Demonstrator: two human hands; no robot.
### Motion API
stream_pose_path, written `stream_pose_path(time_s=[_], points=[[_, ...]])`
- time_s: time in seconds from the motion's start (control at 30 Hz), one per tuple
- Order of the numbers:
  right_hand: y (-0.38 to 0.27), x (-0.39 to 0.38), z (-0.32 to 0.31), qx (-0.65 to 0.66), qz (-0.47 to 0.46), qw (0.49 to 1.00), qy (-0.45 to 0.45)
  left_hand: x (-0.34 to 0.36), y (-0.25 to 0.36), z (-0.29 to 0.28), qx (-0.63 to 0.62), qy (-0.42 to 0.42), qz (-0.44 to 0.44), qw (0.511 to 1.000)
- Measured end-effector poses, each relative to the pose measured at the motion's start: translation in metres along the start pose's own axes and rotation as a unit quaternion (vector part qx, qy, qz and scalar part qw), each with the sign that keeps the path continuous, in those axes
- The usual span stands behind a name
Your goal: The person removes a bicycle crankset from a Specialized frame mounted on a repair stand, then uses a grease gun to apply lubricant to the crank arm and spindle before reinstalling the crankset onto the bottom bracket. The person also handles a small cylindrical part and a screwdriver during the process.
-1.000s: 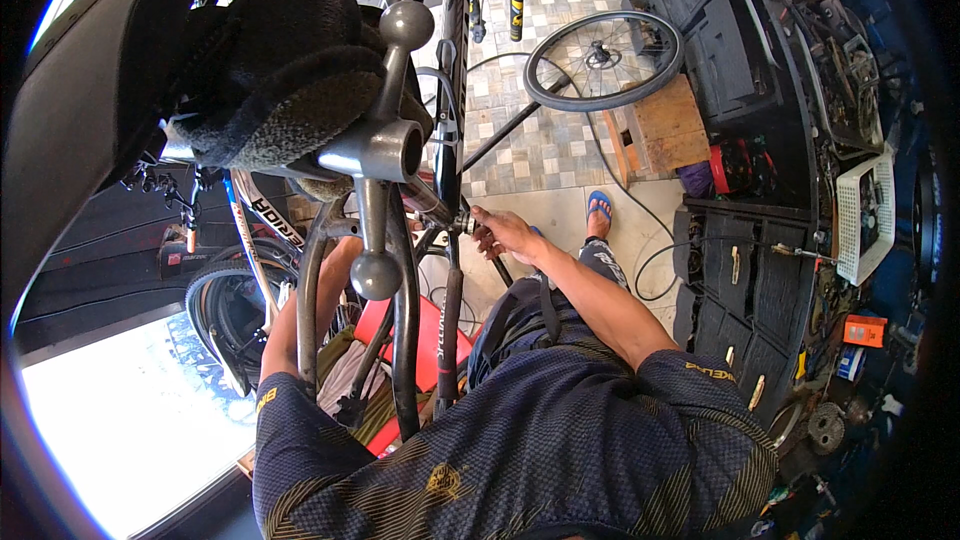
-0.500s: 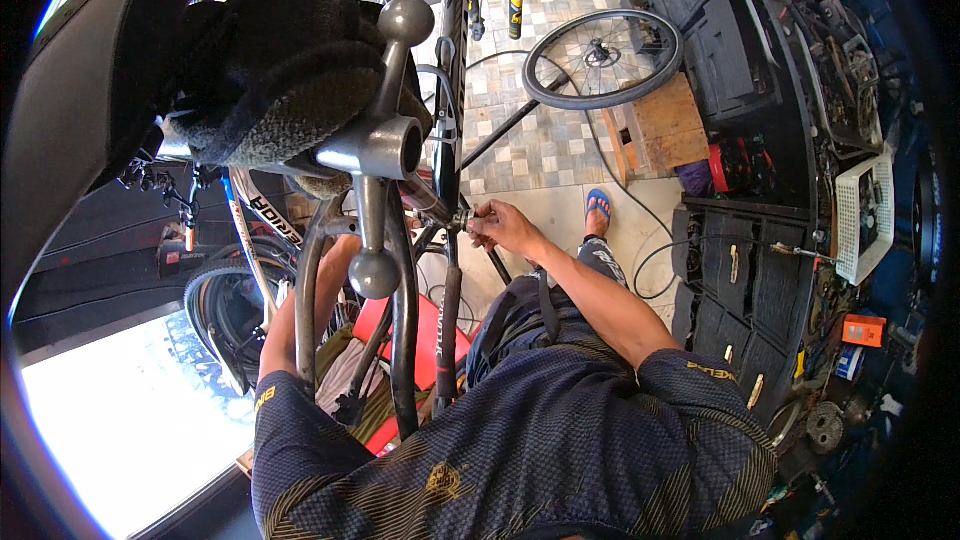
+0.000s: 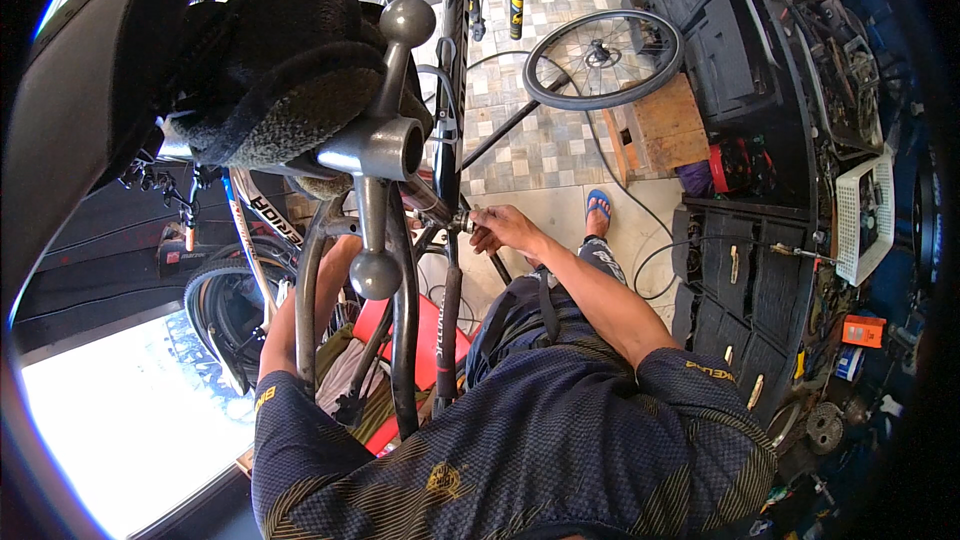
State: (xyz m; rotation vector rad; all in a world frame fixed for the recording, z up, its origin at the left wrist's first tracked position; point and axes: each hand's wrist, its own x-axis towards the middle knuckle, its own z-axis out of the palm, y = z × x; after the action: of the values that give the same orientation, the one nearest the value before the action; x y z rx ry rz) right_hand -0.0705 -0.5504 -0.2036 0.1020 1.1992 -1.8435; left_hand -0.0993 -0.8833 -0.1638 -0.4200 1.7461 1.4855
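Observation:
A bicycle frame (image 3: 404, 370) with dark tubes stands in front of me. At its right side, my right hand (image 3: 507, 230) is closed, thumb and fingers pinching a small round metal part (image 3: 463, 221) against the frame. My left hand (image 3: 347, 243) reaches in behind the frame tubes on the left; its fingers are hidden there. Over the frame sits a big grey metal clamp (image 3: 368, 148) with a ball-ended T-handle. It blocks the view of part of the frame.
Dark cloth (image 3: 290, 70) is bundled left of the clamp. A wheel (image 3: 602, 57) rests by a wooden box (image 3: 660, 125) ahead to the right. Dark drawers (image 3: 735, 280) and a white basket (image 3: 866, 220) line the right side. A cable (image 3: 610, 155) crosses the floor. Other bikes (image 3: 255, 230) stand left.
My right hand has turned a little at the metal part, its fingers lower and more curled. The frame, the clamp and my left arm look the same.

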Motion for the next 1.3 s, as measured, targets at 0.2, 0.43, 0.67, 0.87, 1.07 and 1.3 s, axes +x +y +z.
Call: stream_pose_path(time_s=[0.2, 0.43, 0.67, 0.87, 1.07, 1.3], points=[[-0.002, -0.002, 0.004, 0.003, -0.024, 1.000, 0.014, 0.014, -0.022, -0.015, 0.139, -0.013, 0.104, 0.985], [0.003, -0.011, 0.020, -0.372, -0.321, 0.857, 0.157, 0.002, -0.003, -0.001, 0.033, -0.010, 0.053, 0.998], [0.008, -0.007, 0.022, -0.332, -0.243, 0.893, 0.182, -0.005, 0.009, 0.011, -0.022, 0.002, 0.013, 1.000], [0.005, 0.001, 0.014, 0.037, -0.065, 0.996, 0.055, -0.008, 0.022, 0.017, 0.064, 0.000, 0.051, 0.997], [0.002, -0.005, 0.014, -0.116, -0.176, 0.972, 0.099, -0.007, 0.014, 0.010, 0.052, 0.005, 0.020, 0.998], [-0.002, -0.009, 0.024, -0.375, -0.330, 0.844, 0.194, 0.009, -0.019, -0.012, 0.012, -0.016, 0.030, 0.999]])
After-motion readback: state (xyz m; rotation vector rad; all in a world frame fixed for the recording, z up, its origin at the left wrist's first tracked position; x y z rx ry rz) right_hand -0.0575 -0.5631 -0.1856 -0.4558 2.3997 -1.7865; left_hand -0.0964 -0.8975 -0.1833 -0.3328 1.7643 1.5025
